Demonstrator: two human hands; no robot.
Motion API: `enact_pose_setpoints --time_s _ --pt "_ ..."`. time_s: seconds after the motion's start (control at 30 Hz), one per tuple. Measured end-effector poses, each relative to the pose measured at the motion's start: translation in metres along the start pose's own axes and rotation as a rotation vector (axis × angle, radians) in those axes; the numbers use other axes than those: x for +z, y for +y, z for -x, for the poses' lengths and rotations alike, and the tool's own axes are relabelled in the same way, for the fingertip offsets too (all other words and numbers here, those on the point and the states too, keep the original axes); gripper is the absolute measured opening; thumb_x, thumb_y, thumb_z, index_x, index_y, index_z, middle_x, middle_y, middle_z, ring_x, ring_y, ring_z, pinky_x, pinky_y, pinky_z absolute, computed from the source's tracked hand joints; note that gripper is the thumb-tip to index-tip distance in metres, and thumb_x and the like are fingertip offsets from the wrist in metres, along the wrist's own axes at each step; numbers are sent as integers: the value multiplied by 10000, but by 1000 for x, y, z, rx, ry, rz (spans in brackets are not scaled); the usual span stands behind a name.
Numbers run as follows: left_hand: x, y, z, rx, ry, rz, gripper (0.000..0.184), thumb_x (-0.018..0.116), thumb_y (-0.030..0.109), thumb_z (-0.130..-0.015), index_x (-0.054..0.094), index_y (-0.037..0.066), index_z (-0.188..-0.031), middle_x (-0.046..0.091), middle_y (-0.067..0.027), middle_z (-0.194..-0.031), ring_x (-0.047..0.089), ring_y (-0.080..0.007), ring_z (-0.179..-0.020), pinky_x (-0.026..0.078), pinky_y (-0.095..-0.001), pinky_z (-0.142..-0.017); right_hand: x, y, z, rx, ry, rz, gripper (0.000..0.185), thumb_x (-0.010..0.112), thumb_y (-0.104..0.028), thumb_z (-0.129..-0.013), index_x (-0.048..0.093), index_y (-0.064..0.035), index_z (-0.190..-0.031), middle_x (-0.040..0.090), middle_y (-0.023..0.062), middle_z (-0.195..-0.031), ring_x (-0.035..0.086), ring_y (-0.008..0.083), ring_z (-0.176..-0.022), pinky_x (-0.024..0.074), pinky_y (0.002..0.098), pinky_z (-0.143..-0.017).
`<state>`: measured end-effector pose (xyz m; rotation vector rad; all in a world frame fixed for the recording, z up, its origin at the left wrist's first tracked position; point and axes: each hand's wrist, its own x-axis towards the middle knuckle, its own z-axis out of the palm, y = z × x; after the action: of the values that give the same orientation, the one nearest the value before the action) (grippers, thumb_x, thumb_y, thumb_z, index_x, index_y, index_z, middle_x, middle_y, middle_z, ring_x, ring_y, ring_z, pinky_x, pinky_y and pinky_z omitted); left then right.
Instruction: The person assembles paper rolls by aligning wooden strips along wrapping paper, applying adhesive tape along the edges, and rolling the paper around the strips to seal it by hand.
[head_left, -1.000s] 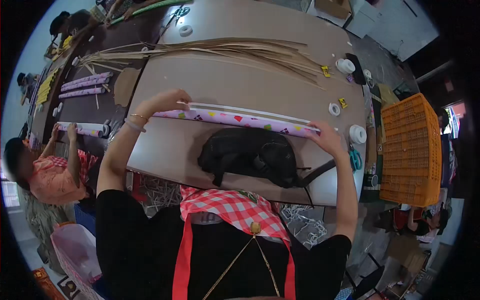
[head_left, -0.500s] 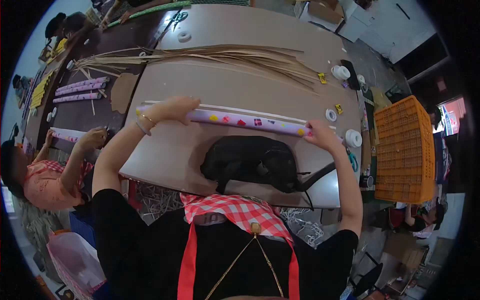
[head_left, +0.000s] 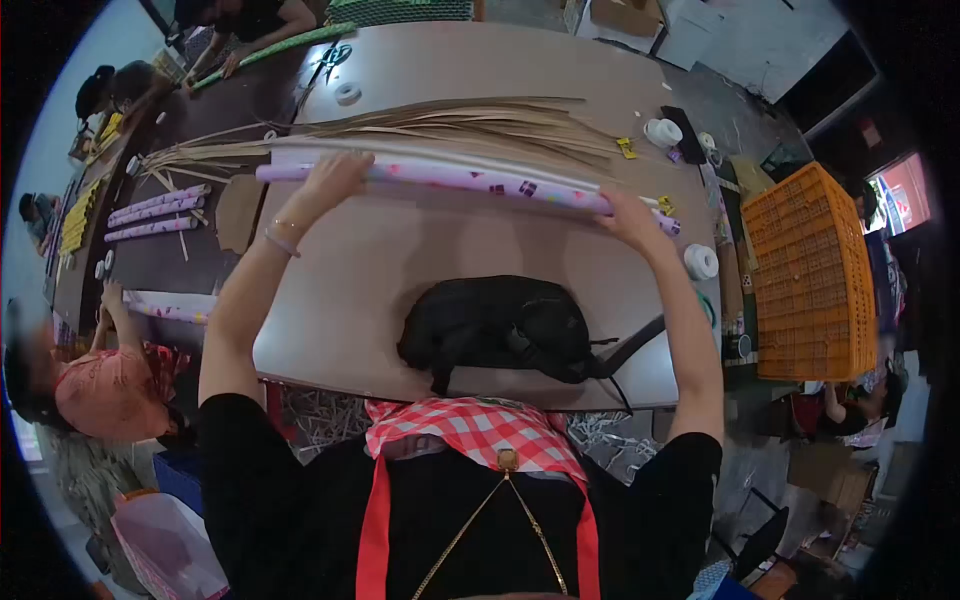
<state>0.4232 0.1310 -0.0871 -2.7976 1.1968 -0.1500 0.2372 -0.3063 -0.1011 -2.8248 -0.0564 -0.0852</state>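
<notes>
A long roll of lilac patterned wrapping paper (head_left: 450,180) stretches across the table in front of me, its pale edge showing along the far side. My left hand (head_left: 338,178) is closed around it near the left end. Near the right end, my right hand (head_left: 632,220) grips the same roll, with a short stub of it sticking out beyond the fingers. Just past the roll lies a bundle of long brown paper strips (head_left: 470,118). Closer to my body, a black bag (head_left: 495,330) lies on the table.
White tape rolls (head_left: 700,262) sit along the table's right edge. Beyond that edge stands an orange crate (head_left: 810,275). Scissors (head_left: 338,56) lie far left. Finished lilac rolls (head_left: 155,212) rest on the dark table at left, where a co-worker (head_left: 115,385) handles another roll.
Both hands have carried the wrapping paper roll away from me, from just behind the bag to near the brown strips. The co-worker at left has shifted their hands.
</notes>
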Motion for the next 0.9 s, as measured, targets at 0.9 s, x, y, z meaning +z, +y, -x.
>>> enact_pose_setpoints --time_s 0.9 --pt "49 46 99 -35 106 330 378 655 150 -741 509 -8 -1051 535 -172 -1176 507 -321 -1096 426 -387 -908 34 -31 62 -11 109 -136 379 704 -121 -673 514 -22 -986 496 145 -1041 504 344 -960 425 382 -810"
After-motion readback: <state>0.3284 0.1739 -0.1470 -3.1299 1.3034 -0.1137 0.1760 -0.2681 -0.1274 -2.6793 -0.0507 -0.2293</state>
